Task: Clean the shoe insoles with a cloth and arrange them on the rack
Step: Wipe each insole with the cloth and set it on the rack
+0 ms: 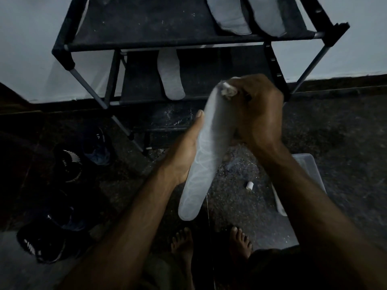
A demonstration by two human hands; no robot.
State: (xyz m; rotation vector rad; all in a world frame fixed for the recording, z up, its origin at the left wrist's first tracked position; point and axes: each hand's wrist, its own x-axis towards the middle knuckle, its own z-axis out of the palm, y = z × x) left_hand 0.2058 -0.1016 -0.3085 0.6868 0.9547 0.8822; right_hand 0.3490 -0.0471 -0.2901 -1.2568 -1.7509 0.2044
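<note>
The left hand (184, 155) cradles a pale insole (207, 147) from beneath, thumb along its edge, held upright in front of the rack (167, 41). The right hand (257, 114) pinches a small cloth (228, 92) against the insole's top end. Two insoles (245, 15) lie on the top shelf, one (170, 74) on the lower. Shoes (67, 164) sit on the floor, left

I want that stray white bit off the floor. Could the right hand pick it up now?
Probably not yet: the right hand grips the cloth against the insole. The small white piece lies uncovered below.
</note>
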